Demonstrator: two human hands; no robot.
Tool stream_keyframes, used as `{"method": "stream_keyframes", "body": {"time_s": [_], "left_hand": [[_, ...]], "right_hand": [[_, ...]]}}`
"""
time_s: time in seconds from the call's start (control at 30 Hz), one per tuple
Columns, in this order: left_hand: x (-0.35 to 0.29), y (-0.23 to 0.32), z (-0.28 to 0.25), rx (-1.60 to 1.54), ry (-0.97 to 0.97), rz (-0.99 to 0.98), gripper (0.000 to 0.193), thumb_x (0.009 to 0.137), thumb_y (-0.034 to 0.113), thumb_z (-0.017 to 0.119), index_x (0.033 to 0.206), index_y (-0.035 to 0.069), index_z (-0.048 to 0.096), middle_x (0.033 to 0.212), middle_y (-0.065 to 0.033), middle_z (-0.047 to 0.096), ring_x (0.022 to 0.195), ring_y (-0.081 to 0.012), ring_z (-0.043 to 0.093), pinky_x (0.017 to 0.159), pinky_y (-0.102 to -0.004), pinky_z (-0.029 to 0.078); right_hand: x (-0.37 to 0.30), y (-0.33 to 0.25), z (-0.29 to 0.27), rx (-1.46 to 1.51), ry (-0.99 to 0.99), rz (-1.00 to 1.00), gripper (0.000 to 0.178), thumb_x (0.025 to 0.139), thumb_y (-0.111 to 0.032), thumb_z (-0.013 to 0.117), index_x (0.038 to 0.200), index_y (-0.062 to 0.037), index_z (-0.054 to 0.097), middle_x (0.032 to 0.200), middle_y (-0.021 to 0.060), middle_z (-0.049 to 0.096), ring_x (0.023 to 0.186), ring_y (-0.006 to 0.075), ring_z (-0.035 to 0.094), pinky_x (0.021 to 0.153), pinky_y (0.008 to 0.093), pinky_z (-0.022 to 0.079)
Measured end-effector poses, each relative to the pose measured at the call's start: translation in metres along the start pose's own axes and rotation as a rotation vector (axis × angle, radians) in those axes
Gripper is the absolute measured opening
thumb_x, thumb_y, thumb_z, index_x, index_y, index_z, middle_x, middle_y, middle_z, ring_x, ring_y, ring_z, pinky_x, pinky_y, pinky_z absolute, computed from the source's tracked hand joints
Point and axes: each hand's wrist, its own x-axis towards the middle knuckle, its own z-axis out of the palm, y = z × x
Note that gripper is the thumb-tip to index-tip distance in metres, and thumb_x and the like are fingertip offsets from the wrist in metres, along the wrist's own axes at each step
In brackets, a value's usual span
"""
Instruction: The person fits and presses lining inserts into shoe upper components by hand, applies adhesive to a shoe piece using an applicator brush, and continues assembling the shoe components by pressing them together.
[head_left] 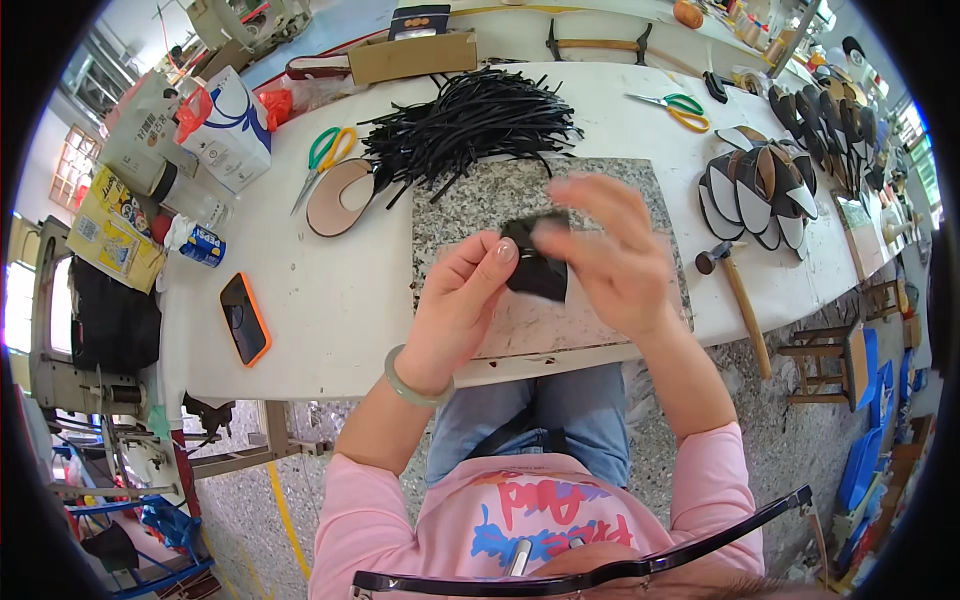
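Note:
Pinched between the thumb and fingers of my left hand (460, 300) is a small black piece of leather-like material (540, 277), held above a speckled stone slab (460, 205). My right hand (625, 265) is at the piece's right side. Motion smears its fingers, so whether they grip the piece cannot be made out. A large heap of thin black straps (475, 120) lies just beyond the slab, some ends reaching over its far edge. To the left of the heap rests a beige shoe piece with a cut-out (325, 205).
Scissors with green and orange handles (330, 150) lie left of the straps; a second pair (680, 108) lies at the right. A hammer (740, 300) and stacked shoe pieces (755, 190) occupy the right side. An orange-cased phone (245, 320) and a blue can (203, 247) are left.

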Motion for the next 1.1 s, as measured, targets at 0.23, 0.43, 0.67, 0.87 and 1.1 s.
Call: {"method": "stream_keyframes", "body": {"time_s": [0.23, 0.43, 0.67, 0.87, 1.1], "left_hand": [[0.001, -0.01, 0.01, 0.346, 0.063, 0.09, 0.018, 0.099, 0.019, 0.059, 0.105, 0.002, 0.061, 0.091, 0.0059, 0.059, 0.082, -0.0001, 0.049, 0.07, -0.0163, 0.04], [-0.002, -0.025, 0.002, 0.551, 0.058, 0.142, 0.017, 0.099, 0.019, 0.059, 0.103, 0.003, 0.06, 0.09, 0.0048, 0.058, 0.082, -0.0029, 0.051, 0.07, -0.0192, 0.042], [0.001, -0.033, 0.016, 0.325, 0.051, 0.247, 0.013, 0.099, 0.014, 0.058, 0.103, 0.001, 0.058, 0.094, 0.001, 0.059, 0.083, -0.0052, 0.051, 0.073, -0.0214, 0.044], [0.0, -0.027, 0.011, 0.47, -0.007, 0.342, 0.01, 0.095, 0.007, 0.061, 0.102, 0.001, 0.058, 0.1, -0.0008, 0.059, 0.089, -0.0066, 0.052, 0.081, -0.0228, 0.044], [0.006, -0.027, 0.007, 0.243, -0.1, 0.295, 0.011, 0.095, 0.005, 0.06, 0.106, 0.002, 0.059, 0.104, -0.0012, 0.06, 0.097, -0.0092, 0.055, 0.086, -0.0241, 0.044]], "right_hand": [[-0.04, -0.025, -0.002, 0.921, 0.052, 1.137, 0.022, 0.099, -0.021, 0.058, 0.109, -0.0021, 0.062, 0.091, -0.0042, 0.056, 0.079, 0.0034, 0.047, 0.068, 0.0204, 0.04], [-0.032, -0.038, 0.001, 1.055, 0.059, 1.304, 0.025, 0.1, -0.024, 0.057, 0.109, -0.0013, 0.062, 0.088, -0.0067, 0.055, 0.076, 0.0012, 0.044, 0.066, 0.0188, 0.037], [-0.043, -0.035, 0.005, 1.189, 0.269, 1.287, 0.023, 0.1, -0.024, 0.056, 0.102, -0.0024, 0.064, 0.09, -0.0062, 0.058, 0.075, -0.0002, 0.044, 0.063, 0.018, 0.034], [-0.03, -0.041, 0.006, 1.234, 0.277, 1.327, 0.019, 0.097, -0.019, 0.061, 0.101, -0.0011, 0.064, 0.091, -0.0032, 0.062, 0.08, 0.0018, 0.052, 0.071, 0.0195, 0.042], [-0.031, -0.038, -0.001, 1.282, 0.255, 1.248, 0.015, 0.093, -0.014, 0.067, 0.095, 0.0011, 0.067, 0.095, 0.0003, 0.065, 0.086, 0.0056, 0.057, 0.074, 0.0235, 0.048]]}}
